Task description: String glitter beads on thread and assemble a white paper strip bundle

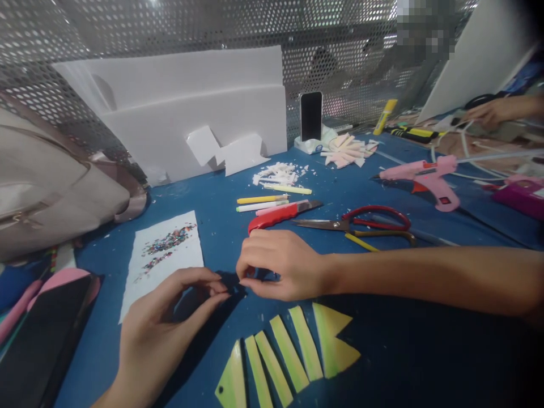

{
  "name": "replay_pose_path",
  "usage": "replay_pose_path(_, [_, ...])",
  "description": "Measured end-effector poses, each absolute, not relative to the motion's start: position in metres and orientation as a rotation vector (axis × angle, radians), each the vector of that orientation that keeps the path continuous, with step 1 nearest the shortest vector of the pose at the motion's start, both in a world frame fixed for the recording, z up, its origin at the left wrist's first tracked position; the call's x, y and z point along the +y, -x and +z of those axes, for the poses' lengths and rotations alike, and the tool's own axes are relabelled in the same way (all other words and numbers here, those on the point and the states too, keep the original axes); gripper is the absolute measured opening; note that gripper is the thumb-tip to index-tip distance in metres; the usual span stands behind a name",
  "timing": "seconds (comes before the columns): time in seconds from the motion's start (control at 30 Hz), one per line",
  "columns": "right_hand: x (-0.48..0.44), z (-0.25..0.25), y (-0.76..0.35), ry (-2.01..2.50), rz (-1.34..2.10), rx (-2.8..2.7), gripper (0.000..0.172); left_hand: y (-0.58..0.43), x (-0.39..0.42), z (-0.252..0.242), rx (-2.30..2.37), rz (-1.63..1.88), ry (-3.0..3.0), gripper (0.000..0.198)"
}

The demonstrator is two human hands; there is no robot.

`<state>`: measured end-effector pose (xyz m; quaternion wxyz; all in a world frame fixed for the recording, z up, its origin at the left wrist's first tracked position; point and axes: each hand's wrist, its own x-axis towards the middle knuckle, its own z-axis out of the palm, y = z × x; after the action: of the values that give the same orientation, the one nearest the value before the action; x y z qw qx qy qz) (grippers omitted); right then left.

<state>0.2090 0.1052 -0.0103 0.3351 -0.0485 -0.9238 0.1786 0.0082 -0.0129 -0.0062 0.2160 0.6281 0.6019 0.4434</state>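
My left hand [170,317] and my right hand [278,263] meet over the blue table, fingertips pinched together on a small dark blue piece [232,282] between them. Its exact shape is hard to make out against the blue surface. Just below the hands lies a yellow-green paper fish [289,354] cut into several strips, with a tail piece at the right. A white sheet with coloured glitter bits [164,255] lies to the left of my left hand.
A red box cutter [280,214], red-handled scissors [361,222], several markers [263,201], a pink glue gun [425,175], a standing phone [311,116] and white foam boards [191,113] sit behind. A beige bag [51,181] lies left. Another person's hand [493,110] works far right.
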Motion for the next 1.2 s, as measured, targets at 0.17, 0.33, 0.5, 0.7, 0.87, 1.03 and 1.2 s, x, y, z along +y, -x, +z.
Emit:
replay_pose_path(0.17, [0.1043,-0.0105,-0.2089,0.144,0.446,-2.411,0.01,-0.0094,-0.0132,-0.0055,1.684,1.25,-1.752,0.014])
replay_pose_path(0.33, [0.1039,-0.0105,-0.2081,0.154,0.421,-2.415,0.011,-0.0088,-0.0124,-0.005,1.667,1.242,-1.778,0.014])
replay_pose_path(0.5, [0.1036,-0.0109,-0.2072,0.164,0.406,-2.42,0.011,-0.0075,-0.0114,-0.0067,1.667,1.224,-1.78,0.014])
replay_pose_path(0.7, [0.1039,-0.0113,-0.2075,0.167,0.392,-2.399,0.01,-0.0086,-0.0127,-0.0049,1.656,1.245,-1.752,0.014])
replay_pose_path(0.87, [0.1035,-0.0116,-0.2077,0.17,0.384,-2.403,0.009,-0.0098,-0.0126,-0.0024,1.668,1.236,-1.755,0.015])
replay_pose_path(1.03, [0.1036,-0.0117,-0.2074,0.169,0.385,-2.408,0.01,-0.0082,-0.0115,-0.0046,1.648,1.233,-1.758,0.014])
replay_pose_path(1.2, [0.1035,-0.0121,-0.2072,0.161,0.374,-2.399,0.01,-0.0055,-0.0099,-0.0073,1.652,1.254,-1.815,0.014])
